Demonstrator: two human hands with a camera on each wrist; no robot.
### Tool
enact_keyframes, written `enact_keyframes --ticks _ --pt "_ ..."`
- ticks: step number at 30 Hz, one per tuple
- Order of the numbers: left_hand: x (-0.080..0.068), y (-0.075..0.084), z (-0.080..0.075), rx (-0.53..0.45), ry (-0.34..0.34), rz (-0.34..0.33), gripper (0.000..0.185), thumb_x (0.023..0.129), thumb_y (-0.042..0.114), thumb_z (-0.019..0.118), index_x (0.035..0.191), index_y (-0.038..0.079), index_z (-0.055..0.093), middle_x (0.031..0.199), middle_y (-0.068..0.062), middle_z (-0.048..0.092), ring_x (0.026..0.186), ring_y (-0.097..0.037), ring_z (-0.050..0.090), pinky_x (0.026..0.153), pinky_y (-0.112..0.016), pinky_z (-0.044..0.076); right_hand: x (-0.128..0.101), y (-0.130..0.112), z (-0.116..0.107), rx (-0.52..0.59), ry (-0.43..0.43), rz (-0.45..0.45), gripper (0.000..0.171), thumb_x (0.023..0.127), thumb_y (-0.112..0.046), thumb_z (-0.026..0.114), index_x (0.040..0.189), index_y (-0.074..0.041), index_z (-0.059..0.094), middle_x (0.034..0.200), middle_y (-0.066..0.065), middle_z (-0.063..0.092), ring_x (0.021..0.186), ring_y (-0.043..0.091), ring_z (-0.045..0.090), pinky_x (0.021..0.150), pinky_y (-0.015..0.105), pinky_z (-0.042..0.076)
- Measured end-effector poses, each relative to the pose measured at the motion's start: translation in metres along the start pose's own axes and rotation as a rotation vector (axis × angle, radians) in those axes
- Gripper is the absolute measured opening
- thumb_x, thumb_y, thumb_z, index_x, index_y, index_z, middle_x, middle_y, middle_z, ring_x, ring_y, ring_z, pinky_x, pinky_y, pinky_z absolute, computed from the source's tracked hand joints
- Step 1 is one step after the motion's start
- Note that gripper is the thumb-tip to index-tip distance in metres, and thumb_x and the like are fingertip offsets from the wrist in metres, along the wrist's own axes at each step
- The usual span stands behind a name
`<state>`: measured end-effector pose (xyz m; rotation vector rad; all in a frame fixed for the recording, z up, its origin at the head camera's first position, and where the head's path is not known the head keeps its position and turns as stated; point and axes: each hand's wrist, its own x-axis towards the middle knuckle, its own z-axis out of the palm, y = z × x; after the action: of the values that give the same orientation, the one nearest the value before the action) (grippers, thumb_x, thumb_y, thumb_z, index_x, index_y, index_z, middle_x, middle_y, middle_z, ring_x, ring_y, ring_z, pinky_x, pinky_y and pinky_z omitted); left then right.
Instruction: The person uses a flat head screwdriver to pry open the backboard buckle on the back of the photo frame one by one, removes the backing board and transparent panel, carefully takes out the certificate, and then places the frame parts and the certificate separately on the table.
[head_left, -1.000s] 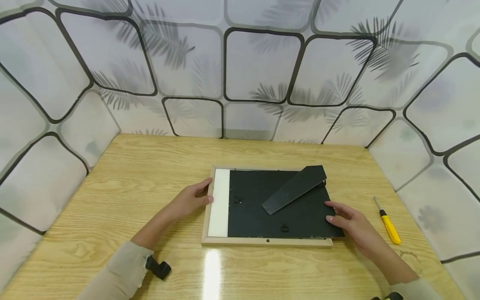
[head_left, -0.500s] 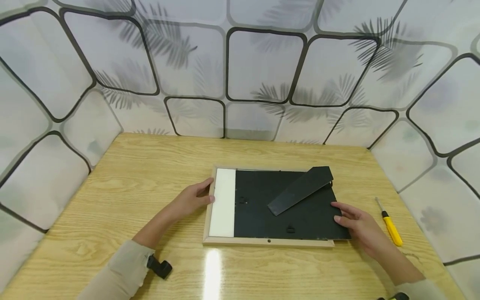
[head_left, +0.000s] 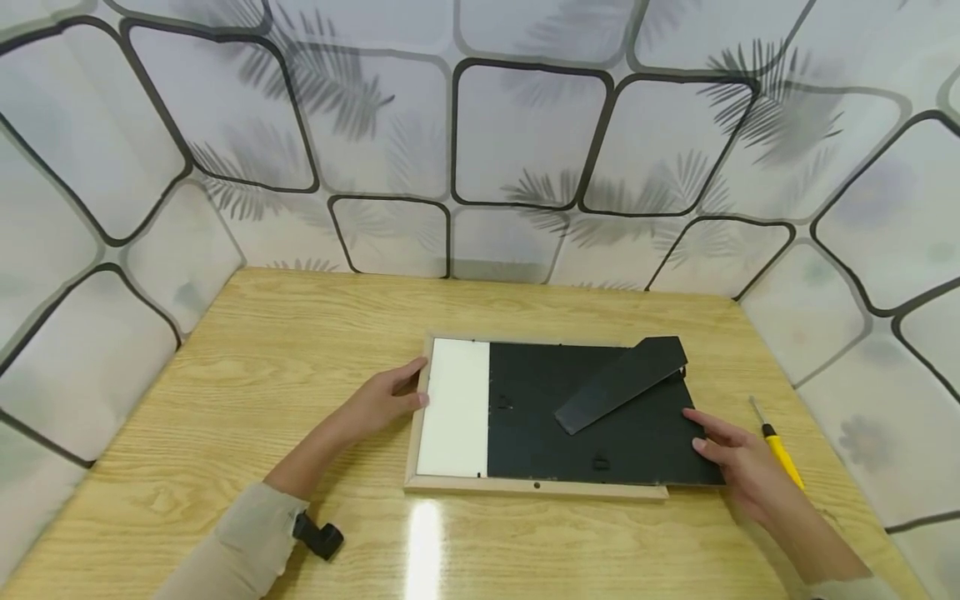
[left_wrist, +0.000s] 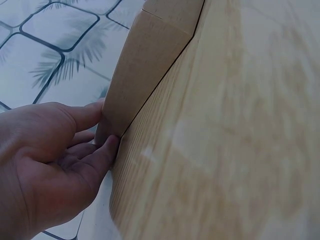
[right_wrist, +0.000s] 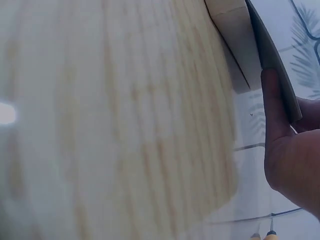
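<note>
A pale wooden picture frame (head_left: 525, 487) lies face down on the table. Its black backing board (head_left: 532, 383) is shifted rightward, past the frame's right side, with an easel leg (head_left: 622, 387) angled across it. On the left, a strip of white sheet (head_left: 453, 408) shows inside the frame. My left hand (head_left: 386, 396) holds the frame's left side between thumb and fingers, seen close up in the left wrist view against the wooden edge (left_wrist: 145, 65). My right hand (head_left: 742, 462) pinches the board's right edge; the right wrist view shows the board (right_wrist: 275, 60) raised over the frame's corner.
A screwdriver (head_left: 783, 458) with a yellow handle lies right of the frame, partly behind the right hand. The wood-grain table (head_left: 300, 325) is bordered at the back and sides by patterned white walls (head_left: 525, 133).
My right hand has drawn the backing board to the right, and the white strip on the left has widened. The left hand stays at the frame's left side.
</note>
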<state>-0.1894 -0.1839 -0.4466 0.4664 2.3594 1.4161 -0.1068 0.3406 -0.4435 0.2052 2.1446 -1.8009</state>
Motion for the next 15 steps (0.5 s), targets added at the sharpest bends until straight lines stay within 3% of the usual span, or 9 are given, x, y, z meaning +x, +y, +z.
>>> enact_keyframes --ticks 2,4,6,9,11,15 --pt "0.000 0.000 0.001 0.006 0.002 -0.009 0.071 0.103 0.025 0.061 0.161 0.009 0.023 0.167 -0.012 0.021 0.154 -0.033 0.019 0.123 -0.051 0.023 -0.004 0.001 -0.003 0.004 0.000 0.012 0.058 0.104 -0.017 0.056 0.158 -0.026 0.035 0.167 0.024 -0.008 0.146 0.007 0.035 0.092 0.006 0.044" --pt "0.001 0.000 0.001 0.012 0.003 -0.017 0.071 0.103 0.026 0.061 0.161 0.010 0.024 0.167 -0.012 0.021 0.154 -0.033 0.019 0.123 -0.052 0.023 -0.007 0.000 -0.007 0.007 0.000 0.020 0.059 0.105 -0.018 0.056 0.158 -0.029 0.034 0.167 0.023 -0.011 0.154 0.021 0.016 0.092 0.006 0.043" --pt "0.002 -0.001 0.002 0.017 0.006 -0.023 0.071 0.102 0.026 0.061 0.161 0.011 0.024 0.167 -0.011 0.022 0.154 -0.033 0.019 0.123 -0.052 0.023 -0.009 0.000 -0.010 0.040 0.006 0.013 0.058 0.104 -0.018 0.057 0.157 -0.030 0.036 0.166 0.022 -0.013 0.153 0.016 0.021 0.092 0.006 0.044" --pt "0.002 -0.001 0.002 0.021 0.007 -0.023 0.071 0.102 0.027 0.061 0.161 0.012 0.025 0.167 -0.011 0.022 0.154 -0.033 0.019 0.123 -0.053 0.022 -0.012 0.000 -0.017 0.116 0.015 -0.006 0.055 0.104 -0.014 0.057 0.154 -0.030 0.042 0.165 0.024 -0.014 0.128 -0.007 0.050 0.090 0.011 0.050" --pt "0.002 -0.002 0.003 0.019 0.005 -0.020 0.070 0.103 0.027 0.061 0.161 0.011 0.025 0.167 -0.011 0.022 0.154 -0.033 0.019 0.123 -0.053 0.022 -0.014 0.001 -0.022 0.155 0.020 -0.017 0.053 0.104 -0.012 0.056 0.152 -0.030 0.045 0.164 0.025 -0.014 0.108 -0.018 0.055 0.089 0.013 0.052" --pt "0.002 -0.002 0.003 0.013 0.003 -0.023 0.070 0.103 0.027 0.060 0.161 0.011 0.024 0.167 -0.011 0.022 0.154 -0.032 0.018 0.123 -0.052 0.022 -0.020 0.006 -0.033 0.195 0.036 -0.015 0.051 0.104 -0.009 0.056 0.149 -0.033 0.049 0.164 0.022 -0.016 0.105 -0.018 0.057 0.088 0.015 0.054"
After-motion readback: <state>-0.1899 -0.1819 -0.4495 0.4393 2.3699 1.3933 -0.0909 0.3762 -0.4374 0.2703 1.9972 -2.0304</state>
